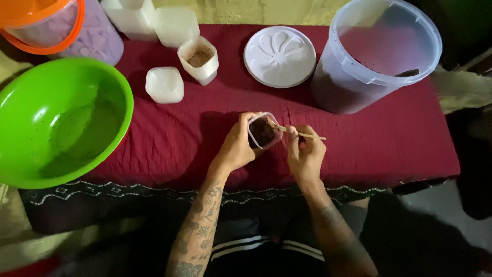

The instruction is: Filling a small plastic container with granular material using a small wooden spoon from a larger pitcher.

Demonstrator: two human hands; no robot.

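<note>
Holding a small clear plastic cup (263, 131) above the middle of the table (359, 149), the left hand (237, 146) wraps its fingers (252, 117) around the cup's far side and its thumb around the near side, closed firmly on the cup. The cup is tilted with its mouth toward the right hand and contains a dark brown substance. The cup does not rest on the table; it is raised slightly above the dark red cloth (169, 138) that covers the table.

The right hand (306, 154) is just beside the cup, on its right. Its fingers are pinched shut on a thin wooden stick (302, 135). One end of the stick reaches into the mouth of the cup; the other end projects to the right, past the hand.

Surrounding items:
- A large green bowl (59, 120) stands at the left edge of the table, well apart from the hands.
- A second small cup (199, 59), filled with the same brown substance, stands at the far side of the table.
- A small cloudy-white lidded container (164, 84) stands near that cup, to its left.
- A round white lid (280, 56) with a petal pattern lies flat at the far centre.
- A large translucent bucket (376, 51) stands at the far right, just beside the white lid, with dark material in its lower part.
- An orange-rimmed container (48, 25) sits at the far left corner.
</note>
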